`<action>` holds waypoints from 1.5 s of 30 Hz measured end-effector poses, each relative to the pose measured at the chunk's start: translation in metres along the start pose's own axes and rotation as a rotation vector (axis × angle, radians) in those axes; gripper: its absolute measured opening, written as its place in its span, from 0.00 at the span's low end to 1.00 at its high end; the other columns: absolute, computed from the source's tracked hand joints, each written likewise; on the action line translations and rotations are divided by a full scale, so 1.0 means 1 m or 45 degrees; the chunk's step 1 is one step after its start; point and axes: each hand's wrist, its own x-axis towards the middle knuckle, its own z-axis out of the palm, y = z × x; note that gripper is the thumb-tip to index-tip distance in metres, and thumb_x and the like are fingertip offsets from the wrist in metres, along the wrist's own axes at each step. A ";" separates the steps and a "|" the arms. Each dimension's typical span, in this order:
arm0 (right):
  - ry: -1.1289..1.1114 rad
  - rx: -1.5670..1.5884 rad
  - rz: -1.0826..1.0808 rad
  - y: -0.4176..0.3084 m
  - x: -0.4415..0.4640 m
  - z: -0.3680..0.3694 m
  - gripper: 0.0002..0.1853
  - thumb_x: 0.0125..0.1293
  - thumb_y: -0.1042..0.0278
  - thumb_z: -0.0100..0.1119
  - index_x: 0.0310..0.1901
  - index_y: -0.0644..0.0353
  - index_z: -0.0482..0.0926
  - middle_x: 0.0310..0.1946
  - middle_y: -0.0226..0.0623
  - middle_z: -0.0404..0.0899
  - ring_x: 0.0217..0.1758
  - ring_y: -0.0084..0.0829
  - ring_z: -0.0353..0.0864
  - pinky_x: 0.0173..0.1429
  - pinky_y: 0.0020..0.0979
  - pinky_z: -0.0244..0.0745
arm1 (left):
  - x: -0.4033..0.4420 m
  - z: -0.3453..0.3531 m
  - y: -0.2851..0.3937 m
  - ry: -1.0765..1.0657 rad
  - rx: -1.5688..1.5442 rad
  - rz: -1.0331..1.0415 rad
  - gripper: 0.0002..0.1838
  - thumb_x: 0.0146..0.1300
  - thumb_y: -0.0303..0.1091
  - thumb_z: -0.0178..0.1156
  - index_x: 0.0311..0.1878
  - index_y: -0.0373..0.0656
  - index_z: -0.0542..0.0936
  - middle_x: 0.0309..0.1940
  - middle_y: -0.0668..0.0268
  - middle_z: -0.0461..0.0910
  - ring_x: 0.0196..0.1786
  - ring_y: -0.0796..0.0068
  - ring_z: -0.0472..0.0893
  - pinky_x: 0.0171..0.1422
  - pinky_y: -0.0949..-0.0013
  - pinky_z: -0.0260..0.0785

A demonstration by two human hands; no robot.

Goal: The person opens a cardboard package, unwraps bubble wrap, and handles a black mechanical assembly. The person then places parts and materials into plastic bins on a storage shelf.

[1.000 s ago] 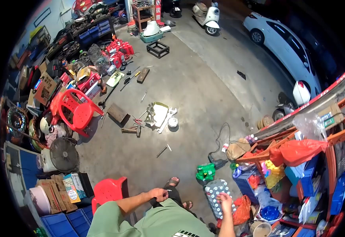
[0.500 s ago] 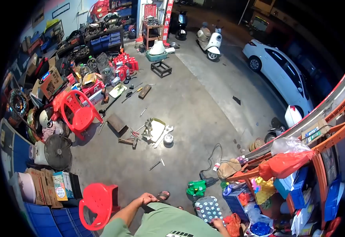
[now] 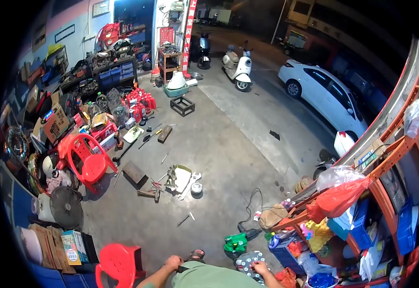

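My left hand [image 3: 173, 262] is at the left side of my waist, beside a dark strap or waistband edge [image 3: 182, 267]. Its fingers are curled in, and I cannot make out what is in them. Lower right, my right hand [image 3: 258, 268] is in front of my body, above a pack of bottles with pale round caps [image 3: 246, 259]. The fingers of that hand are drawn together; anything between them is too small to name. Close to the pack lies a green plastic bag [image 3: 235, 243]. A sandalled foot [image 3: 197, 254] shows below me.
Tools lie around a shallow tray [image 3: 183, 178], with a hammer [image 3: 155, 194] and a small round tin [image 3: 196, 188]. Red plastic chairs [image 3: 118, 263] stand at left, near a fan [image 3: 66, 207]. An orange shelf frame [image 3: 387, 168] borders the right; a scooter [image 3: 238, 67] stands outside.
My view has tipped up, so the floor and chairs sit lower or further left. My right hand has come up and inward over the bottle pack. My left hand stays at my waist.
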 end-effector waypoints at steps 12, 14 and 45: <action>0.040 -0.313 0.109 0.030 -0.009 0.007 0.10 0.64 0.65 0.61 0.41 0.60 0.86 0.32 0.35 0.87 0.34 0.29 0.86 0.41 0.33 0.81 | 0.051 0.025 0.021 -0.630 -0.308 1.006 0.35 0.62 0.53 0.61 0.67 0.42 0.71 0.72 0.61 0.64 0.72 0.69 0.62 0.78 0.59 0.49; 0.156 -0.331 -0.082 0.052 -0.003 -0.001 0.11 0.62 0.64 0.57 0.32 0.60 0.86 0.27 0.37 0.86 0.27 0.27 0.84 0.34 0.32 0.78 | 0.058 0.027 0.024 -0.703 -0.239 0.954 0.35 0.60 0.54 0.62 0.66 0.42 0.72 0.70 0.60 0.66 0.70 0.68 0.64 0.76 0.59 0.51; -0.320 -0.613 -0.151 0.045 0.028 0.032 0.08 0.60 0.67 0.69 0.34 0.63 0.85 0.28 0.30 0.82 0.28 0.25 0.78 0.33 0.30 0.74 | -0.063 0.002 -0.080 0.546 -0.735 -0.087 0.14 0.57 0.38 0.58 0.44 0.48 0.87 0.44 0.56 0.86 0.48 0.61 0.85 0.55 0.61 0.76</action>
